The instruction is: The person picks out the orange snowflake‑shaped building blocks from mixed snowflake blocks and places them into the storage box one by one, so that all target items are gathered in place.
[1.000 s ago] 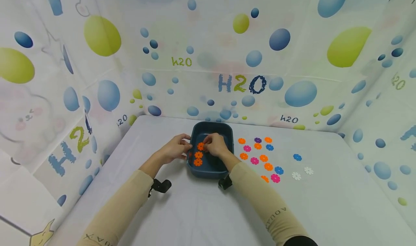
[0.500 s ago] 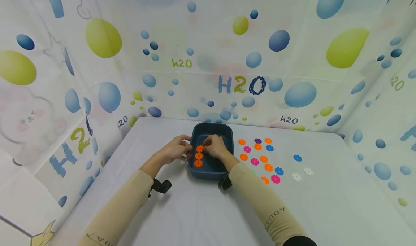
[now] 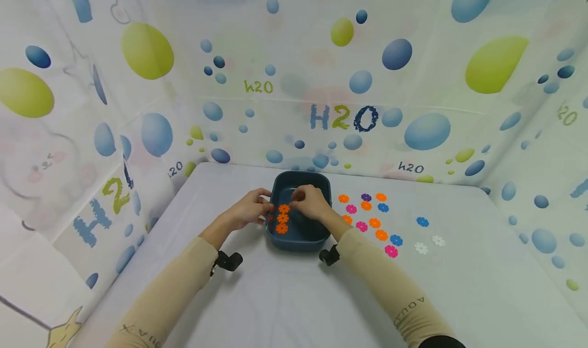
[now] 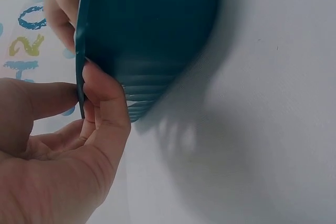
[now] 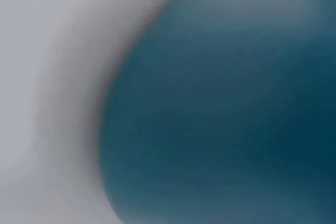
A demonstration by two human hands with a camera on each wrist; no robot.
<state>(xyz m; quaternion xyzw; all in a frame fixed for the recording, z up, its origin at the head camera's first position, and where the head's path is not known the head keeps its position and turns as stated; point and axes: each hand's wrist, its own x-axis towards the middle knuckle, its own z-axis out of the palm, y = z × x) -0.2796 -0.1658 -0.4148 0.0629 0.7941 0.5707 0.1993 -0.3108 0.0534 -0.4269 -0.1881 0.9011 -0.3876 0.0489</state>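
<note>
The dark teal rectangular basin [image 3: 300, 245] sits on the white-covered table. My left hand [image 3: 250, 207] pinches its left rim between thumb and fingers; the left wrist view shows the same grip on the basin's edge [image 4: 80, 40]. Three orange flower-shaped pieces stand in a column inside along the left wall; the top orange flower [image 3: 284, 208] is closest to the right fingers. Over the basin's interior, my right hand [image 3: 312, 202] has loosely bent fingers, with no piece visible in them. Only the blurred basin side [image 5: 184, 119] fills the right wrist view; the right hand is outside it.
Right of the basin lie several loose flower pieces, including a purple flower [image 3: 366, 197], a pink flower [image 3: 362, 226] and a blue flower [image 3: 396, 240]. Farther right are a blue flower [image 3: 422, 221] and two white flowers, one a white flower [image 3: 438, 241]. A patterned curtain [image 3: 294, 82] borders the table.
The right hand has drawn back slightly to the right from the top orange flower, which now lines up above the other two. The left hand stays on the rim.
</note>
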